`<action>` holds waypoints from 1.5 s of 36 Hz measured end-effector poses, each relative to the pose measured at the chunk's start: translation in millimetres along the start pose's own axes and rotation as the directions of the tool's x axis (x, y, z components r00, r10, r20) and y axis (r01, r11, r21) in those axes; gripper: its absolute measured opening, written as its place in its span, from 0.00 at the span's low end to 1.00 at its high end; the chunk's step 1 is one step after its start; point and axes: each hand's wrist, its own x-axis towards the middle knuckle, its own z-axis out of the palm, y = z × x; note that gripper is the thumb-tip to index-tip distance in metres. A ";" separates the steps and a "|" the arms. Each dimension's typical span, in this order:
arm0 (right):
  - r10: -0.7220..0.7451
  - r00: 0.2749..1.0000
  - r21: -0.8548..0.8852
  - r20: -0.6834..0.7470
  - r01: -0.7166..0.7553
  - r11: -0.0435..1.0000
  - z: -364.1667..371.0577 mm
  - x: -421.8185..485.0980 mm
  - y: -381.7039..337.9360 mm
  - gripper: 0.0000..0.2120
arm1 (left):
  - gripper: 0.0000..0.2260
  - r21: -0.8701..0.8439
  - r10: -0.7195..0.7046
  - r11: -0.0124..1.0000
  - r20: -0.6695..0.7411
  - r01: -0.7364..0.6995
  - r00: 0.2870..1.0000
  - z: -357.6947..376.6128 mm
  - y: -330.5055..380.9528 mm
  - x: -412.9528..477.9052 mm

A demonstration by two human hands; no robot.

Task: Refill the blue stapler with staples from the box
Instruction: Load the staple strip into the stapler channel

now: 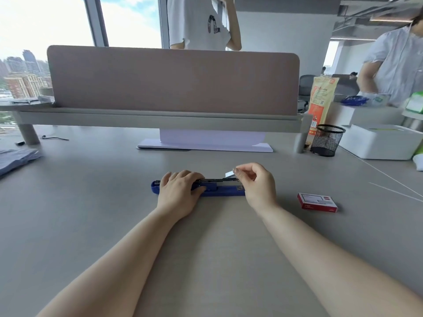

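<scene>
The blue stapler lies flat and opened out on the grey desk, its metal staple channel facing up. My left hand presses down on its left half and covers that part. My right hand pinches a small silvery strip of staples between thumb and forefinger, just above the right end of the channel. The red and white staple box rests closed on the desk, to the right of my right hand and apart from it.
A pink divider panel stands across the back of the desk, with white folded paper below it. At back right are a black mesh cup, a white box and an orange bag. Two persons stand beyond.
</scene>
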 end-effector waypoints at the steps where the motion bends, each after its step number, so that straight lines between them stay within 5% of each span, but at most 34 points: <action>1: 0.001 1.000 0.000 -0.002 -0.001 1.000 -0.1 0.2 -0.2 0.05 | 0.10 -0.003 0.004 1.000 -0.003 -0.004 1.000 -0.4 -0.2 -0.3; 36: -0.053 0.994 -0.151 0.091 0.067 0.986 -2.6 -2.5 3.7 0.03 | 0.09 -0.072 0.032 0.997 -0.043 -0.035 0.999 -4.0 -3.7 -0.7; 46: 0.081 0.996 -0.102 0.027 -0.077 0.992 -7.9 0.4 8.7 0.10 | 0.09 -0.065 0.024 0.998 -0.029 -0.026 0.999 -3.5 -6.1 1.1; 54: 0.149 0.978 -0.136 0.144 -0.129 0.982 -7.7 -1.1 10.6 0.15 | 0.17 -0.014 -0.011 1.000 0.017 0.011 1.000 -9.8 -5.9 -2.8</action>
